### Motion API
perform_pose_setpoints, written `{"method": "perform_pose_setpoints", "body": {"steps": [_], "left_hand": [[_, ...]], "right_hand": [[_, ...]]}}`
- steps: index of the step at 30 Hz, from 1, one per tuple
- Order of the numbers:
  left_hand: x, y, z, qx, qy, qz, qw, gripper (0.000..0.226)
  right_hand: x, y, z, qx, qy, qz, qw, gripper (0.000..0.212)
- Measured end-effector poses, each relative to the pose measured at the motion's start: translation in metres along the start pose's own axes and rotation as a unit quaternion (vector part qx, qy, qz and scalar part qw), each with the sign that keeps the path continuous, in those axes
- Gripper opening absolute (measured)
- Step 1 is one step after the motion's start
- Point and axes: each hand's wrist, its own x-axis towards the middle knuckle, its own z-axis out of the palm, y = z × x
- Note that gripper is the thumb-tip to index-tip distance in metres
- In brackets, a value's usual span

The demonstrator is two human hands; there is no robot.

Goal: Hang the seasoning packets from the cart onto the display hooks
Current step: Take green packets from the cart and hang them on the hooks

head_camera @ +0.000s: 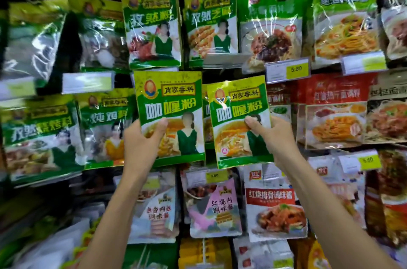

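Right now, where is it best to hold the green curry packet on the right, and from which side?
Pinch the right curry packet at its right edge, mid-height, coming from the right, as the right hand does. It is flat and upright, so its top stays free for a hook.

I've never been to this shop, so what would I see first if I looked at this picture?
In the middle, two matching green and yellow packets are held up side by side: the left hand grips the left packet and the right hand grips the right packet. Behind them, hanging packets fill the whole view, and a yellow price tag up on the right reads 5.80.
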Motion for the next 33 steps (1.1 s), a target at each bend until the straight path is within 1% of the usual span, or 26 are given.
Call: {"method": "perform_pose_setpoints", "body": {"steps": [2, 4, 7, 11, 12, 14, 16, 19, 23, 25, 27, 29, 30, 32, 33], "left_hand": [[0.005, -0.001, -0.004, 0.014, 0.002, -0.001, 1.000, 0.036], [0.010, -0.002, -0.005, 0.012, 0.006, -0.004, 1.000, 0.032], [0.017, -0.003, -0.004, 0.006, 0.023, 0.013, 1.000, 0.030], [0.026, -0.014, -0.003, -0.001, -0.011, -0.017, 1.000, 0.017], [0.027, -0.017, -0.002, -0.007, -0.021, -0.025, 0.999, 0.016], [0.029, -0.022, 0.000, -0.025, -0.031, -0.031, 0.999, 0.008], [0.030, -0.024, 0.003, -0.029, -0.034, -0.029, 0.999, 0.008], [0.029, -0.025, 0.006, -0.028, -0.031, -0.025, 0.999, 0.005], [0.027, -0.023, 0.010, -0.005, 0.006, -0.008, 1.000, 0.022], [0.027, -0.024, 0.010, -0.001, 0.001, -0.016, 1.000, 0.021], [0.028, -0.027, 0.010, -0.002, -0.005, -0.031, 1.000, 0.029], [0.028, -0.029, 0.011, -0.002, -0.007, -0.039, 0.999, 0.031], [0.028, -0.029, 0.011, -0.007, -0.011, -0.044, 0.999, 0.028], [0.026, -0.028, 0.012, -0.021, -0.022, -0.054, 0.998, 0.016], [0.025, -0.027, 0.012, -0.030, -0.027, -0.061, 0.997, 0.010]], "right_hand": [[0.007, -0.003, 0.008, 0.006, 0.000, 0.010, 1.000, 0.028], [0.013, -0.005, 0.012, 0.013, 0.002, 0.020, 1.000, 0.029], [0.019, -0.006, 0.016, 0.025, 0.004, 0.040, 0.999, 0.026], [0.021, -0.007, 0.020, 0.032, -0.009, 0.061, 0.998, 0.020], [0.021, -0.007, 0.020, 0.029, -0.010, 0.063, 0.998, 0.021], [0.021, -0.007, 0.022, 0.028, -0.004, 0.069, 0.997, 0.033], [0.022, -0.007, 0.023, 0.024, 0.000, 0.075, 0.997, 0.042], [0.027, -0.003, 0.027, 0.005, 0.004, 0.066, 0.998, 0.038], [0.033, 0.005, 0.037, -0.018, 0.036, 0.066, 0.997, 0.028], [0.037, 0.010, 0.041, -0.030, 0.053, 0.062, 0.996, 0.028], [0.040, 0.015, 0.045, -0.041, 0.066, 0.050, 0.996, 0.022], [0.040, 0.017, 0.047, -0.054, 0.077, 0.042, 0.995, 0.026], [0.040, 0.018, 0.047, -0.063, 0.076, 0.039, 0.994, 0.026], [0.038, 0.019, 0.044, -0.069, 0.065, 0.033, 0.995, 0.018], [0.036, 0.021, 0.043, -0.069, 0.061, 0.029, 0.995, 0.018]]}}
